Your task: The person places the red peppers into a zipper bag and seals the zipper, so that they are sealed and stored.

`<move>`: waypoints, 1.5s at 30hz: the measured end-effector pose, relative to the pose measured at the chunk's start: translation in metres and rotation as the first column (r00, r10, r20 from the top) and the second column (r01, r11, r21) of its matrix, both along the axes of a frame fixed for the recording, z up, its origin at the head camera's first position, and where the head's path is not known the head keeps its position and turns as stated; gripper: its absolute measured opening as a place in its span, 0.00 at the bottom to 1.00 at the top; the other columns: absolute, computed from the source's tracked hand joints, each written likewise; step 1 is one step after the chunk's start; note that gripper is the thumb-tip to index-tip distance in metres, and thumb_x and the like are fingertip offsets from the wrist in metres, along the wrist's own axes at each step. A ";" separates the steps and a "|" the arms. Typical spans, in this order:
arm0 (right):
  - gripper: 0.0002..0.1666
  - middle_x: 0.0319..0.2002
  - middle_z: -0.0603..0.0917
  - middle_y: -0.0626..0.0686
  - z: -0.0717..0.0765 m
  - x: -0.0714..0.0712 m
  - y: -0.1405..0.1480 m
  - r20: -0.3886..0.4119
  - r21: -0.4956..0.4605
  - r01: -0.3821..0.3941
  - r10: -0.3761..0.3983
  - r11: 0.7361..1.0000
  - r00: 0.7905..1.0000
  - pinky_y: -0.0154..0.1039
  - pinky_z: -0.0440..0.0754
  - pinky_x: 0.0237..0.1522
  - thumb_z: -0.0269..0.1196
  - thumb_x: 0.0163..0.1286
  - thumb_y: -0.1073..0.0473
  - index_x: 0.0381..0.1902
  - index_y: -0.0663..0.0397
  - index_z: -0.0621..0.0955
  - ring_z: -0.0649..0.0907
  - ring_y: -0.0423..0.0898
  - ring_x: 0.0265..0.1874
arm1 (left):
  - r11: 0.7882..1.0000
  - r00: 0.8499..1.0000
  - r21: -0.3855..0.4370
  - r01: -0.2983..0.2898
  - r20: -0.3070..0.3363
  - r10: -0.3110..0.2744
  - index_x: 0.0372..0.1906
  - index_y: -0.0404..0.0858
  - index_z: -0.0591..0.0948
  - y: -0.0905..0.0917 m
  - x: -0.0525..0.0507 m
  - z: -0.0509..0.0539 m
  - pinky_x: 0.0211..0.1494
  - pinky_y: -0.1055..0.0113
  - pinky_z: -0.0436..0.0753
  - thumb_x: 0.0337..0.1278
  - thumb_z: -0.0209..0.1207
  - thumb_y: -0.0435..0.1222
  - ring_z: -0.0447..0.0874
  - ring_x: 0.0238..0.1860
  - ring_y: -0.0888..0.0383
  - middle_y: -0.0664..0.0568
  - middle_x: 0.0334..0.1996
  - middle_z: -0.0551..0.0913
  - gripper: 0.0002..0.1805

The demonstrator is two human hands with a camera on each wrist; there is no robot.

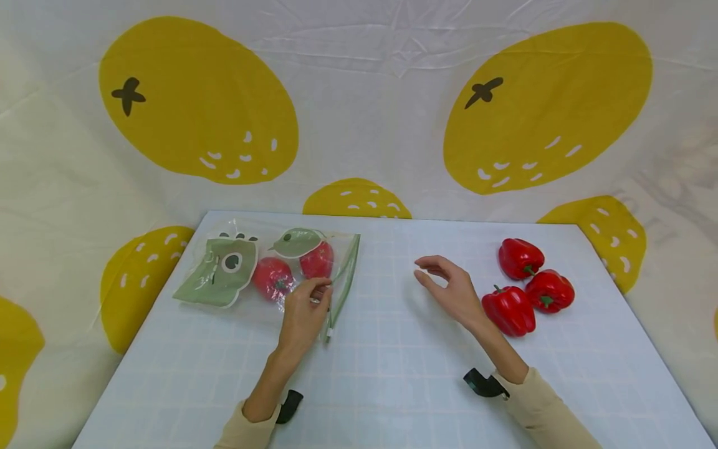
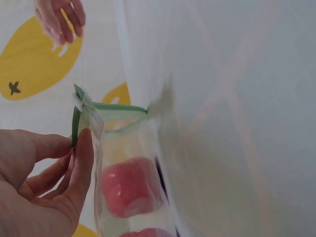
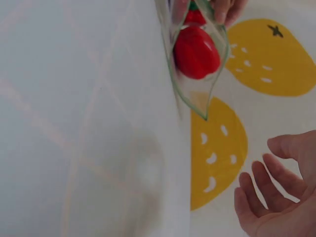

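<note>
A clear zip bag with green printed patches lies at the left of the table, its green-edged mouth gaping to the right. Inside are two red bell peppers, seen through the plastic; one red pepper shows through the opening in the right wrist view. My left hand pinches the bag's upper rim between thumb and fingers, lifting it off the lower edge. Over the table, between the bag and three loose red bell peppers, my right hand hovers with relaxed, slightly bent fingers and holds nothing.
The peppers sit close together at the right of the white gridded table. A white cloth backdrop with big yellow fruit prints rises behind the table and along both sides. Dark straps sit at both wrists.
</note>
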State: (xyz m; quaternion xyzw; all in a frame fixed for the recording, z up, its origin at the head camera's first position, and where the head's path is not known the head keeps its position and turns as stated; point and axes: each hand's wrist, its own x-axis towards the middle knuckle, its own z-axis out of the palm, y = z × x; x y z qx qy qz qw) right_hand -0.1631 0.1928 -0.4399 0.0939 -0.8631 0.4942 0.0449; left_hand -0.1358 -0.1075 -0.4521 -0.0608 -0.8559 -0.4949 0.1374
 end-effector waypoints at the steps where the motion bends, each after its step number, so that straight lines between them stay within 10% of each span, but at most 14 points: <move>1: 0.22 0.59 0.83 0.54 0.001 0.002 0.002 -0.003 0.005 0.016 -0.016 1.000 1.000 0.60 0.77 0.64 0.68 0.72 0.53 0.60 0.53 0.81 0.81 0.54 0.60 | 1.000 1.000 0.000 0.000 0.001 0.000 0.47 0.30 0.87 0.000 0.000 0.000 0.38 0.71 0.86 0.63 0.67 0.27 0.86 0.36 0.53 0.44 0.37 0.87 0.09; 26: 0.25 0.59 0.82 0.58 0.004 0.029 0.059 -0.186 0.196 0.216 -0.179 0.957 0.966 0.65 0.83 0.53 0.73 0.66 0.56 0.59 0.54 0.81 0.80 0.61 0.58 | 1.000 1.000 0.002 0.002 0.024 -0.002 0.49 0.31 0.86 -0.001 0.001 -0.002 0.39 0.71 0.86 0.63 0.67 0.27 0.86 0.37 0.53 0.45 0.39 0.87 0.11; 33: 0.25 0.57 0.83 0.60 0.004 0.037 0.079 -0.247 0.269 0.262 -0.197 0.927 0.949 0.52 0.86 0.52 0.74 0.63 0.61 0.58 0.57 0.81 0.80 0.58 0.56 | 1.000 1.000 0.005 0.007 0.016 -0.007 0.49 0.30 0.86 -0.001 0.001 -0.003 0.39 0.71 0.86 0.63 0.67 0.27 0.86 0.37 0.53 0.45 0.38 0.87 0.11; 45: 0.35 0.60 0.76 0.68 0.000 0.049 0.109 -0.185 0.370 0.228 -0.169 0.901 0.968 0.72 0.82 0.44 0.78 0.55 0.65 0.60 0.61 0.77 0.73 0.68 0.59 | 1.000 1.000 0.001 0.016 0.010 -0.016 0.49 0.31 0.86 -0.001 0.002 -0.003 0.39 0.71 0.86 0.64 0.67 0.28 0.85 0.37 0.54 0.45 0.39 0.87 0.11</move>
